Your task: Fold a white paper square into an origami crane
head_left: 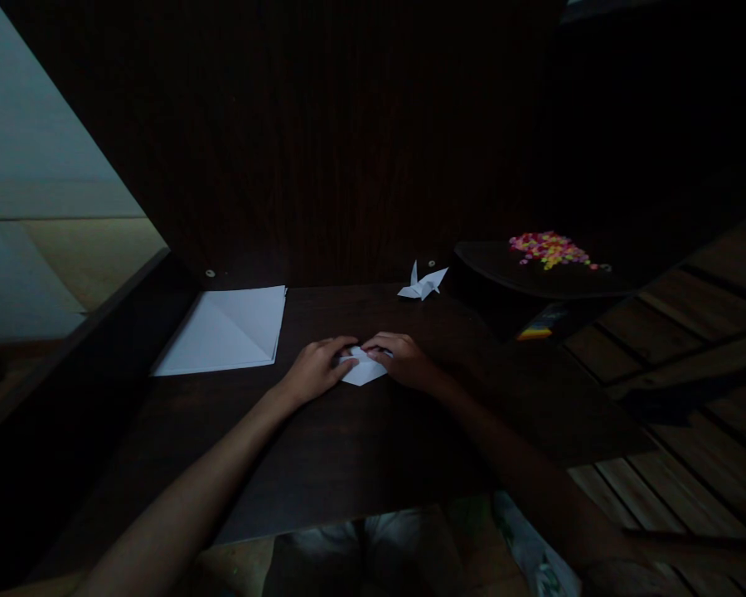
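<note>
A small folded piece of white paper lies on the dark wooden desk, its near corner pointing toward me. My left hand grips its left side, with the thumb on top and the fingers curled around the far edge. From the other side, my right hand pinches the paper, its fingertips close to those of the left. The far part of the paper is partly hidden under my fingers. Beyond my right hand stands a folded white paper crane.
A stack of white paper sheets, the top one creased diagonally, lies at the left. Small colourful pieces are heaped on a rounded shelf at the right. A yellow-edged object sits beneath it. A dark panel rises behind the desk.
</note>
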Motion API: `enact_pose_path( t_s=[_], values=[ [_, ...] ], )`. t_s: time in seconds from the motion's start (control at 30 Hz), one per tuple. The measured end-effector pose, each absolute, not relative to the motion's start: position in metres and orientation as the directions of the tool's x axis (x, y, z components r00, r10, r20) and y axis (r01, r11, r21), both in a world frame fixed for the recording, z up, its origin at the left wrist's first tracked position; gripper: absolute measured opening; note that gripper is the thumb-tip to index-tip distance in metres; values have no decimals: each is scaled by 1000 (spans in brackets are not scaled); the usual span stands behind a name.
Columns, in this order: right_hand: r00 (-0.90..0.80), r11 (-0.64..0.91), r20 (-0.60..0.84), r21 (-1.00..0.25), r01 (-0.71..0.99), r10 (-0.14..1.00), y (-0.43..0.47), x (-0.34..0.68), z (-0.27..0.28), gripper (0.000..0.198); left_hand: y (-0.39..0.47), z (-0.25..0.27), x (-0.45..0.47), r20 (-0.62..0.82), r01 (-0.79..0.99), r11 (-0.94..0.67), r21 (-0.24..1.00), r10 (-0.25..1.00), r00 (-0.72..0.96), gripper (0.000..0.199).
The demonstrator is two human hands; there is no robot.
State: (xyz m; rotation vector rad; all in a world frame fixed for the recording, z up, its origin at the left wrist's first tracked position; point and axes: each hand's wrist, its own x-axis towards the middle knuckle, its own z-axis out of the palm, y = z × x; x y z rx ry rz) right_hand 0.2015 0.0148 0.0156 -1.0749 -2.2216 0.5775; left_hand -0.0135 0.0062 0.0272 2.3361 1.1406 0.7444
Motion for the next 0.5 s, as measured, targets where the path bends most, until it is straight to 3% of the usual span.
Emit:
enact_pose_path(
  t_s=[0.13, 0.23, 0.5],
  values=[
    [-496, 566, 313, -640, 520, 810, 13, 204, 25, 17, 5, 30, -12, 279, 583, -667, 464, 734, 619, 26],
    [-423, 551, 362, -639, 537, 831, 13, 207, 30, 21, 5, 33, -13, 276, 588, -680, 438, 724, 632, 25],
    [-91, 454, 488, -708, 540, 868, 15, 209, 30, 23, 6, 38, -16, 286, 562, -528, 637, 839, 464, 25]
  ],
)
